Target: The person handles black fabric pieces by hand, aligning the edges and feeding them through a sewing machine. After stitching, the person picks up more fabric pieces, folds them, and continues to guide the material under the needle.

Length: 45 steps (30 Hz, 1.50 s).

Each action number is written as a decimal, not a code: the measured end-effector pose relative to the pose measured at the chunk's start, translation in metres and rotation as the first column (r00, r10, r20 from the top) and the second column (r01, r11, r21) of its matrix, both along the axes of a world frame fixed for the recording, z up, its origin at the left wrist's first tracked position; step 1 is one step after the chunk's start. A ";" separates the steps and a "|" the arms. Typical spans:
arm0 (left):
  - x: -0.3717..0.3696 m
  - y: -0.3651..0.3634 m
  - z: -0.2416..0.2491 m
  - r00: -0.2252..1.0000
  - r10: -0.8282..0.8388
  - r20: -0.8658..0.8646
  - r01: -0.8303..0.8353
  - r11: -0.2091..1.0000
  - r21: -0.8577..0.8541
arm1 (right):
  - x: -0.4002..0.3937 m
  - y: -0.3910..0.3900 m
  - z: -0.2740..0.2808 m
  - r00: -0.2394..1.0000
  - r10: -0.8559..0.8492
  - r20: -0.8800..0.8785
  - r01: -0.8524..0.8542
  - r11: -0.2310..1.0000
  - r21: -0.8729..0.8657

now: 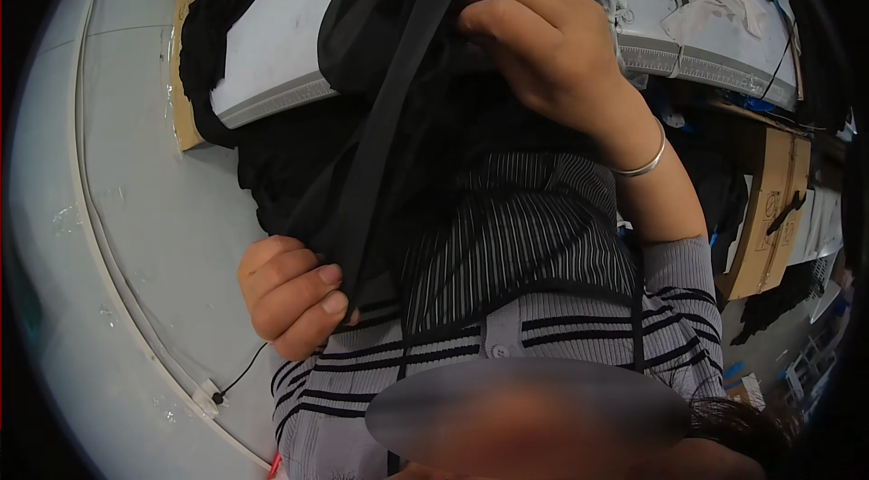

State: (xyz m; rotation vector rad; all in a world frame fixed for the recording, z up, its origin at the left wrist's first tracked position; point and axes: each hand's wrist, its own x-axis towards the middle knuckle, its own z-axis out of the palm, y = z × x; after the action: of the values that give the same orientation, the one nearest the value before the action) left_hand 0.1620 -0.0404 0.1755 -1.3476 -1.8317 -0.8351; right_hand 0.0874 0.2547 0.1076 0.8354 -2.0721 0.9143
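Black sheer fabric [407, 109] hangs in folds across the lap and over the table edge, with a flat darker band [385, 132] running diagonally along it. At the lower end of the band, near the chest, my left hand [294, 297] is closed, the cloth pinched between thumb and curled fingers. Farther forward, my right hand [552, 50] is closed on the upper part of the same fabric; its fingertips are partly hidden by the folds. A silver bangle [647, 154] circles the right wrist.
A white machine table [276, 19] with a ruler-marked edge [281, 100] lies in front. More black cloth [204, 46] is heaped at its left. A pale cloth scrap [715, 5] rests at the right. A cardboard box [769, 209] stands on the right; a cable [240, 371] runs along the left wall.
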 end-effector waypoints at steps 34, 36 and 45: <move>-0.001 0.006 -0.003 0.998 -0.001 -0.066 0.004 0.999 0.038 | 0.026 -0.034 0.020 0.968 0.095 -0.231 -0.096 0.995 0.008; 0.000 0.005 -0.002 0.999 -0.015 -0.052 0.015 1.000 0.002 | 0.020 -0.029 0.014 0.971 0.039 -0.235 -0.037 0.999 0.012; 0.006 0.000 0.007 0.995 -0.091 0.048 0.099 0.974 -0.206 | 0.020 -0.028 -0.008 0.936 -0.222 -0.274 0.221 0.975 -0.032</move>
State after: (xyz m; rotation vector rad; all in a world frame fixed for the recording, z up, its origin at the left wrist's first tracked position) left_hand 0.1682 -0.0400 0.1823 -1.5702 -1.9400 -0.7377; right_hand 0.1075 0.2266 0.0996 0.6695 -1.8751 0.6366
